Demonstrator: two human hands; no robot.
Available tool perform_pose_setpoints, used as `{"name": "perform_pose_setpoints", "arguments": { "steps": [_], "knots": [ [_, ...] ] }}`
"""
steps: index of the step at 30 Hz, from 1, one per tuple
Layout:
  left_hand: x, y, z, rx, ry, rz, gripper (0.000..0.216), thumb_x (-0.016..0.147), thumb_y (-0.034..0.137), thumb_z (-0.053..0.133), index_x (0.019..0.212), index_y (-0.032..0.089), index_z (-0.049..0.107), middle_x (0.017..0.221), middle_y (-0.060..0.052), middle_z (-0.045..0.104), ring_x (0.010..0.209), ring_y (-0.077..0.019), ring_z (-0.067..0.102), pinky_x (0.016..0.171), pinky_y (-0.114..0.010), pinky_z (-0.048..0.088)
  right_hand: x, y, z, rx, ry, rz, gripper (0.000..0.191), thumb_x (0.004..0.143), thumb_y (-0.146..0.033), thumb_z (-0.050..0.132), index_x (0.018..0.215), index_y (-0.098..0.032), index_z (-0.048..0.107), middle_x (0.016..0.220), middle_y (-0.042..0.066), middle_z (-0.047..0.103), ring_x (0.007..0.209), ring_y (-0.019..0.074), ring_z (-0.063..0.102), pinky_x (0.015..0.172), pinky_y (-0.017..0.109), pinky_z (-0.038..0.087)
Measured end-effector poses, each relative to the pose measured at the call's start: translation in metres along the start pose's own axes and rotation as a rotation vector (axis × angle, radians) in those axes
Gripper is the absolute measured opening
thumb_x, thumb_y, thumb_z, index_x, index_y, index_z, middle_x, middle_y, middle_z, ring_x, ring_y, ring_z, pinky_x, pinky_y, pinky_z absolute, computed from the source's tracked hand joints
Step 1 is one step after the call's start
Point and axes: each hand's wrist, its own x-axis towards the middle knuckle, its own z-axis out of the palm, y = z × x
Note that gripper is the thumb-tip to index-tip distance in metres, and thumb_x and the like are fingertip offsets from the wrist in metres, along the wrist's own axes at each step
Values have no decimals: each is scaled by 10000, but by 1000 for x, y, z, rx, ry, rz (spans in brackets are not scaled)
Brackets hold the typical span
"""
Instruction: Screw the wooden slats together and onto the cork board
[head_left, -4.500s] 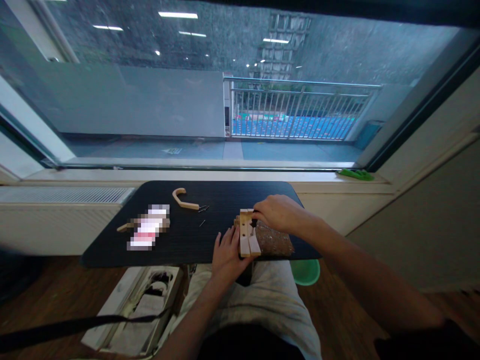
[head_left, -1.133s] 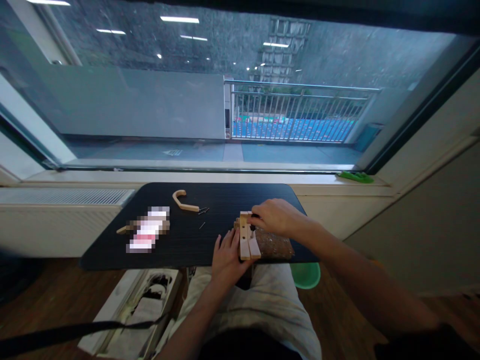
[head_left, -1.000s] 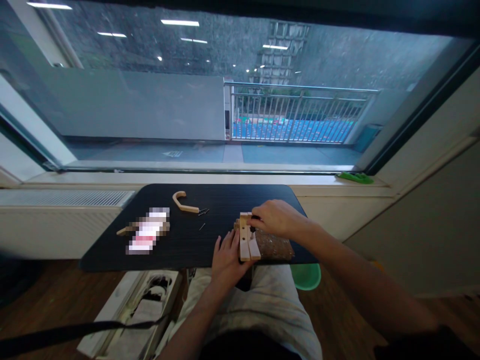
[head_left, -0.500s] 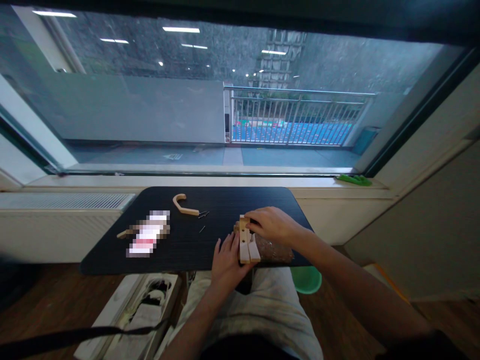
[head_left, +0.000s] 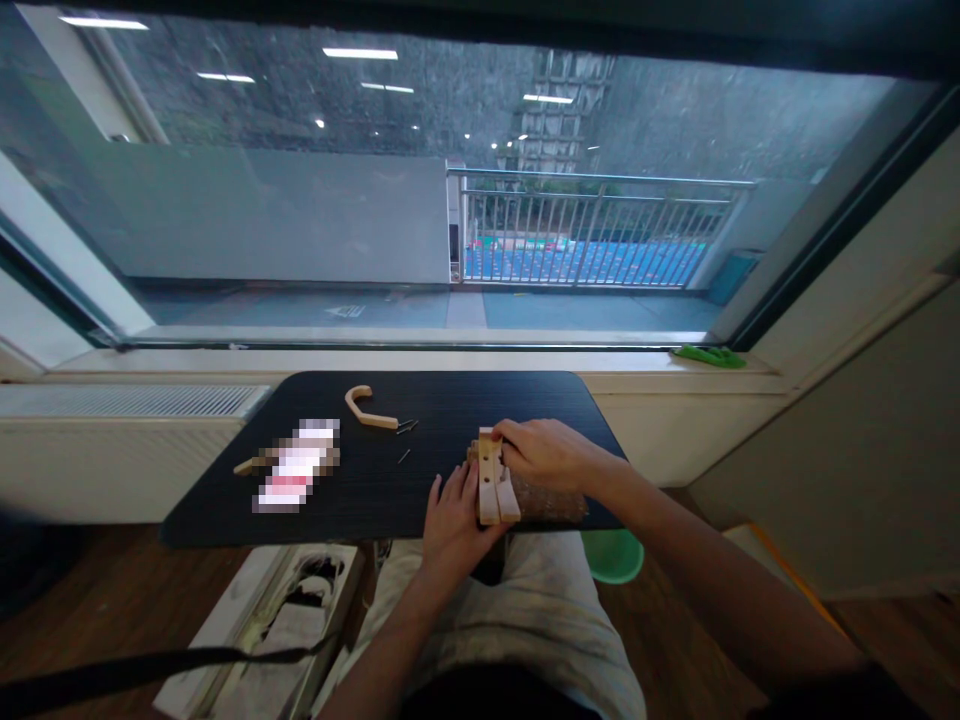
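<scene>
A small assembly of pale wooden blocks (head_left: 491, 485) stands at the near right edge of a black table (head_left: 360, 490), beside a brown speckled panel (head_left: 551, 500). My left hand (head_left: 454, 515) lies against the blocks' left side, fingers stretched and slightly apart, steadying them. My right hand (head_left: 544, 450) is curled over the top far end of the blocks, fingers pinched together; what they pinch is hidden.
A curved wooden piece (head_left: 366, 407) lies at the table's far middle, with small dark nails (head_left: 406, 427) beside it. A blurred pink-and-white packet (head_left: 294, 468) sits at the left. A white box (head_left: 262, 640) and a green bucket (head_left: 615, 555) are on the floor.
My right hand has crept a little left and down onto the far end of the blocks. The left hand stays against their side. The view has shifted slightly.
</scene>
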Motion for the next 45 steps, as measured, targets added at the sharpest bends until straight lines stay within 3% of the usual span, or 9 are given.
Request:
{"name": "perform_pose_setpoints", "arguments": {
  "steps": [22,45],
  "knots": [
    [0,0,0,-7,9,-3,854,762,598,621,1440,159,346,1366,-166,549,1263,-305,500,1089,-512,326,1,3,4,38,-4,8,310,992,-344,343,1048,-173,595,873,93,707,728,193,646,565,304,293],
    [1,2,-5,-22,-18,-4,865,768,605,614,1441,132,345,1370,-185,543,1271,-320,492,1093,-526,319,3,2,2,-49,-17,44,358,984,-432,385,1020,-178,636,889,95,721,761,202,668,591,279,356]
  ]
}}
